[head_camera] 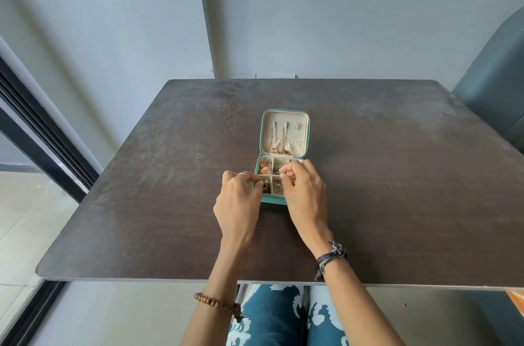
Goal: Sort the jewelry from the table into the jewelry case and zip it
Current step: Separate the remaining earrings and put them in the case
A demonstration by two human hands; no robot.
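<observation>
A teal case (284, 157) is laid open near the middle of the dark table (141, 204), its cream lid (285, 133) tilted back; gold chains (279, 141) are hung inside the lid; gold pieces (266, 170) are seen in the tray's compartments; no writing can be read. The left hand (238, 204) is pinched on a small piece over the near-left compartment; the right hand (304, 192) is pinched on another over the near-right one.
</observation>
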